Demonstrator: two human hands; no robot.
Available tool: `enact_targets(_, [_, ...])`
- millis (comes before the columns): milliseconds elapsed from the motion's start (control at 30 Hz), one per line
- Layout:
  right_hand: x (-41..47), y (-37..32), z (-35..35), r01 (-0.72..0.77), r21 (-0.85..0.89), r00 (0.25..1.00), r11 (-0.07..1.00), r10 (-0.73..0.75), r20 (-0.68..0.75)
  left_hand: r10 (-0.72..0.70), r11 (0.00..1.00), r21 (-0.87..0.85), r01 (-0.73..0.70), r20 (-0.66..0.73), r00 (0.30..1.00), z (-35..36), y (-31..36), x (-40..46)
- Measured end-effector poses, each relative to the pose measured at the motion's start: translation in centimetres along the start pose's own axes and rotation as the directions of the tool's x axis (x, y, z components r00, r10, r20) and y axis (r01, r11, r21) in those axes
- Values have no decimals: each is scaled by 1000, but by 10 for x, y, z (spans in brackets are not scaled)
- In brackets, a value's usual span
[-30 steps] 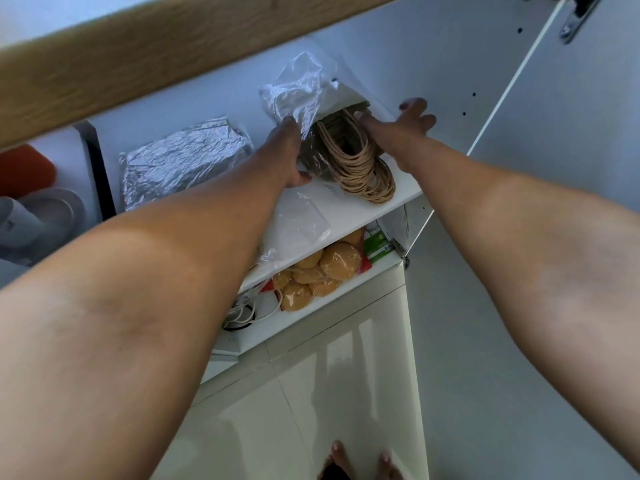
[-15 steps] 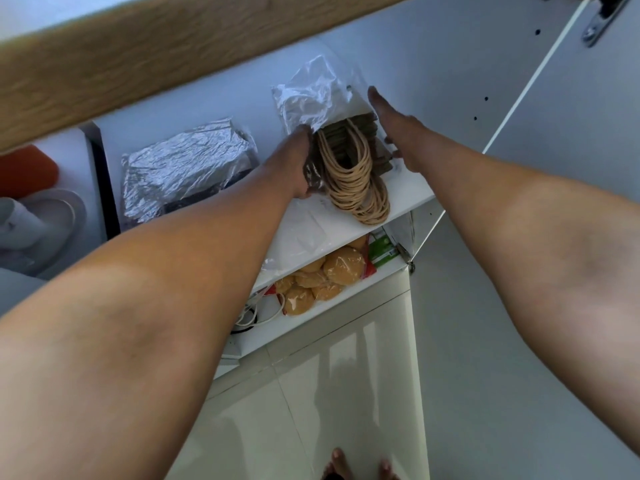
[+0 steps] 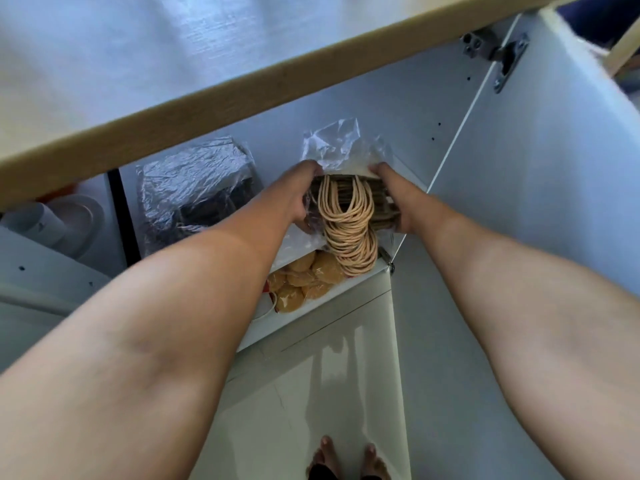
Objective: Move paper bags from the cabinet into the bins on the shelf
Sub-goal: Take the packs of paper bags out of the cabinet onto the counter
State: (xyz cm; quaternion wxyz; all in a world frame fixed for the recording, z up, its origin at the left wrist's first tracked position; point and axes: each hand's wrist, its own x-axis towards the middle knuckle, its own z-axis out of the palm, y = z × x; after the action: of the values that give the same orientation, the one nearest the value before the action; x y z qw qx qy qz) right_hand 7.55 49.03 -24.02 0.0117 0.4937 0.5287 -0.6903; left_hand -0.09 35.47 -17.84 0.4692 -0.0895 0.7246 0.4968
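Because the person stands close under the open cabinet, bare feet point(image 3: 346, 459) on the pale floor, both arms reach up and forward. Each hand clamps one flank of the stack of paper bags point(image 3: 377, 199): left hand point(image 3: 294, 195) and right hand point(image 3: 398, 199) press inward, likely so the loose bundle comes out whole. It sits at the shelf point(image 3: 360, 275) edge, rope handles point(image 3: 349, 230) dangling over, clear plastic wrap point(image 3: 332, 143) bunched behind it.
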Motion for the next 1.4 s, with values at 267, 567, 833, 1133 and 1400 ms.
enact_targets(267, [-89,38,-15,85,137,989,987,-66,-135,8,998,-59,-6,33,999,-3,-35,-84])
enact_targets(567, [-238,73,-11,139,257,959,956,-65,-274,40,999,23,-43,120,992,-23,-65,-203])
enact_targets(833, [-346,62,-4,256,318,915,913,-122,-385,110,984,123,-130,159,981,-39,-55,-292])
enact_targets(1133, [-406,15,-21,367,381,899,849,-218,-380,151,973,145,-180,193,970,-34,-18,-365])
enact_targets(1400, [-420,-49,-17,433,335,892,837,-345,-291,258,960,78,-267,110,960,-53,23,-400])
